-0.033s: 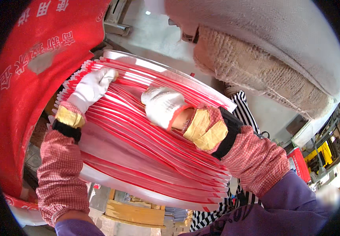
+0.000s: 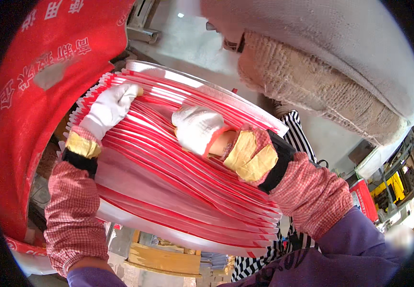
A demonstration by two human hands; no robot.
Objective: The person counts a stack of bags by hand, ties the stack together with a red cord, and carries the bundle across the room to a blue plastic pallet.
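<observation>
A thick stack of red-and-white plastic sheets (image 2: 168,186) lies before me, its layers fanned out in long slanting folds. My left hand (image 2: 107,109), in a white glove with a tan fingertip, is closed at the far left of the stack. Thumb and fingers pinch together there on the edge of a sheet. Against the middle of the layers rests my right hand (image 2: 198,128), in a white knitted glove. Its fingers bend down toward the folds and are hidden behind the back of the hand. Both forearms wear red checked sleeve covers with yellow tape and black bands.
A red printed cover (image 2: 63,86) hangs along the left side. At the upper right is a large pale cloth-covered bulk with a rough beige pad (image 2: 312,86). Black-and-white striped fabric (image 2: 299,133) shows beyond the stack's right end. A wooden box (image 2: 164,258) stands below the near edge.
</observation>
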